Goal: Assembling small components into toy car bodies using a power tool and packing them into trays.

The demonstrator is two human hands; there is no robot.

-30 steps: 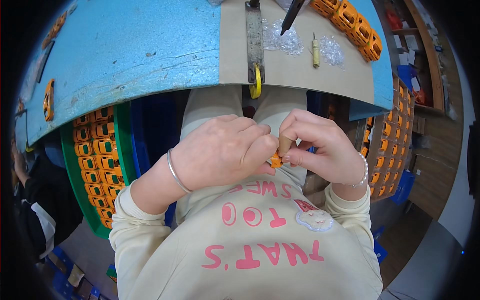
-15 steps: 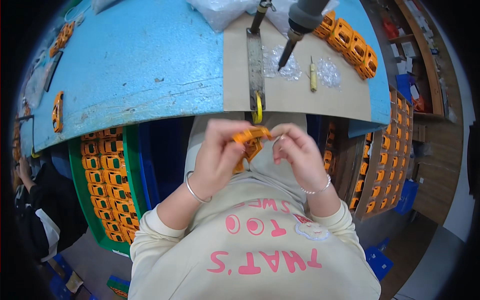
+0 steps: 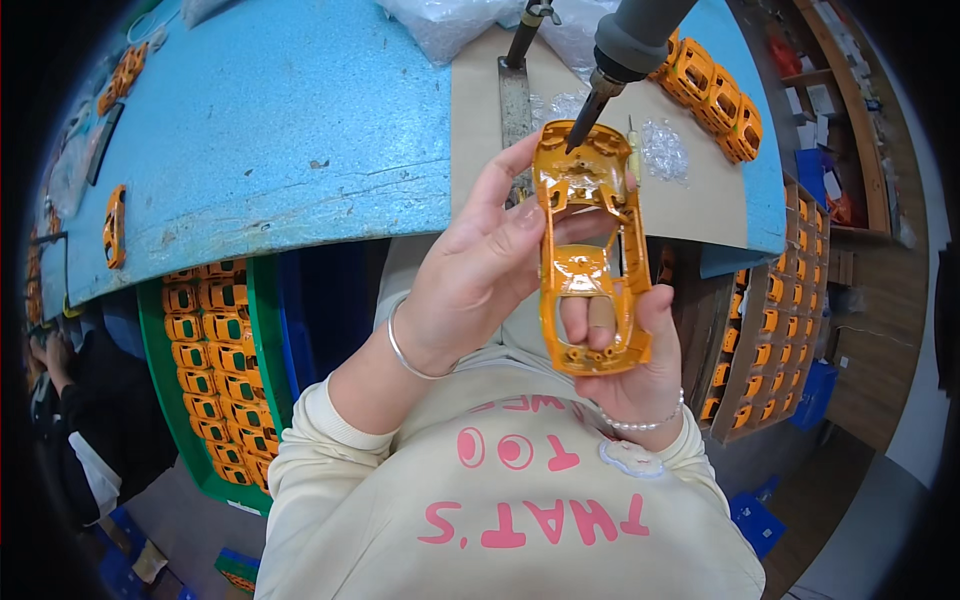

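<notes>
My left hand (image 3: 470,270) grips the left edge of an orange toy car body (image 3: 582,260), its thumb along the side. My right hand (image 3: 645,395) holds the lower end from below and the right, with fingertips showing through an opening. The hollow underside of the shell faces up. Over its far end hangs a grey, soldering-iron-like tool (image 3: 632,45); its dark tip appears at or just above the shell, and I cannot tell whether they touch. A slim yellow-handled tool (image 3: 633,165) is partly hidden behind the shell.
Clear small parts (image 3: 664,150) lie beside a metal bar (image 3: 515,100) on brown board. Orange car bodies (image 3: 712,95) line the table's right. A green crate (image 3: 150,375) and a divided carton (image 3: 735,425) hold more. Another person (image 3: 110,390) sits at left.
The car body has moved up and away from my lap to the pointed tool, turning its hollow side upward. My right hand, earlier pinching near its edge, now supports its lower end.
</notes>
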